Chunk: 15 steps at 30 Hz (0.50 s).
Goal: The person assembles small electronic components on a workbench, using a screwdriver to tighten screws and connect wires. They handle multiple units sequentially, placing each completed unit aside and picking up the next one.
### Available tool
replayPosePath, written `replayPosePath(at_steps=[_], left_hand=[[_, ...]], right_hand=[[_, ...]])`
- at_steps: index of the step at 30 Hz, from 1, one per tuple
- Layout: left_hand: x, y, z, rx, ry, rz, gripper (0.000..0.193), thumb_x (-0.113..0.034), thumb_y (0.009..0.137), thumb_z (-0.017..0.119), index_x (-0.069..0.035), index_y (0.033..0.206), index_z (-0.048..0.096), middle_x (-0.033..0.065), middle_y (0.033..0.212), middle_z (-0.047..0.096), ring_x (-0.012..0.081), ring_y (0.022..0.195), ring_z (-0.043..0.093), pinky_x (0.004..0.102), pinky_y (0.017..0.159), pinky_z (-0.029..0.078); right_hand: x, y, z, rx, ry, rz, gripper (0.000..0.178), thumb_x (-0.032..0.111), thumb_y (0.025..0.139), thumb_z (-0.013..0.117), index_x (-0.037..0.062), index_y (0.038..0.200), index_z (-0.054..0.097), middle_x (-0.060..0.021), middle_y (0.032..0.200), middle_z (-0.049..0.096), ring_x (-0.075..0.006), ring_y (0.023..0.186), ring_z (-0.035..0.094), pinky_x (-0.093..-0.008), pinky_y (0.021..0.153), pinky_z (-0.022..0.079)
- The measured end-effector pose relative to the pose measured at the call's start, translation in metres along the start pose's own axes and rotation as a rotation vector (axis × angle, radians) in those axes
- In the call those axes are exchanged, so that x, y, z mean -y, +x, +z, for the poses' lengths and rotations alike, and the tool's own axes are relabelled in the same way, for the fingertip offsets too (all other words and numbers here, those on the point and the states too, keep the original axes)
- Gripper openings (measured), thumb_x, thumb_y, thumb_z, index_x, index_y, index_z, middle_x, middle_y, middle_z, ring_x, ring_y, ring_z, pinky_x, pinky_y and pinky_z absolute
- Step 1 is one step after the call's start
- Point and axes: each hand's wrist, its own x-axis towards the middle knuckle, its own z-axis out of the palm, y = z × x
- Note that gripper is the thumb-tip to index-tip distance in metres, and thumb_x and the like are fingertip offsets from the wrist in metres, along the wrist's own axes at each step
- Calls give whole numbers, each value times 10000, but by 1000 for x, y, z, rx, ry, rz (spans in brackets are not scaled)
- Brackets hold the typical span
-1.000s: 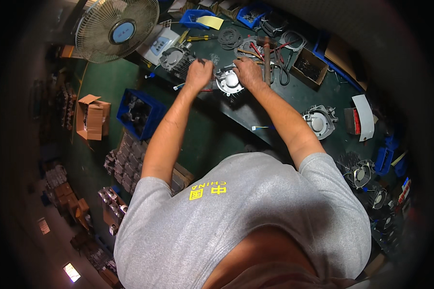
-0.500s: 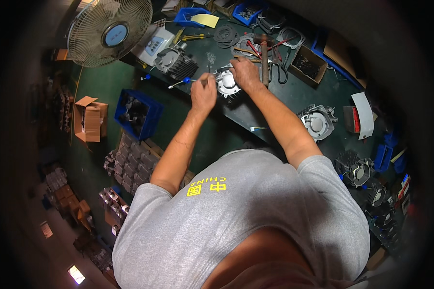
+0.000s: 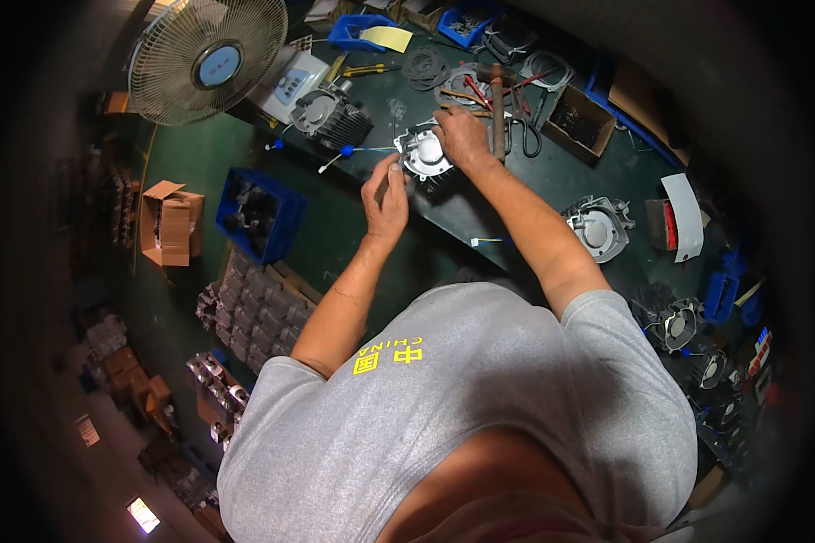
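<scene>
A round silver metal housing [image 3: 428,152] with dark fins beneath lies near the bench's edge. My right hand [image 3: 464,138] grips its right side, fingers bent over the far rim. At the housing's near left edge is my left hand [image 3: 387,201], thumb and fingers curled together; what they hold, if anything, is too small to make out. Thin wires [image 3: 374,149] with a blue piece [image 3: 347,151] and a white connector run from the housing's left side. A larger finned metal housing [image 3: 330,118] stands to the left.
A hammer [image 3: 497,118] lies just right of my right hand, beside red-handled pliers [image 3: 520,86]. Farther right are a carton of small parts [image 3: 578,122] and another silver housing [image 3: 596,231]. A fan [image 3: 210,63] stands at the far left, above a blue crate [image 3: 261,214] on the floor.
My left hand has drawn slightly back toward me, uncovering the housing's left side and the wires there. My right hand has stayed at the housing.
</scene>
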Motion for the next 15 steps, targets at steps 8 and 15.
replayPosePath(at_steps=[8, 15], left_hand=[[-6, 111, -22, 320, 442, 33, 436, -312, 971, 479, 22, 928, 757, 198, 743, 735, 380, 781, 743, 474, 759, 566], [-32, 146, -13, 430, 367, -328, 456, -310, 955, 468, 40, 894, 754, 206, 711, 720, 350, 705, 736, 457, 761, 578]], right_hand=[[2, -1, -1, -29, 4, -33, 243, 201, 906, 740, 73, 1112, 723, -183, 1160, 675, -367, 1186, 644, -493, 933, 570], [0, -1, -1, -38, 2, -25, 239, 213, 912, 735, 65, 1097, 712, -182, 1160, 669, -373, 1173, 644, -500, 921, 571]])
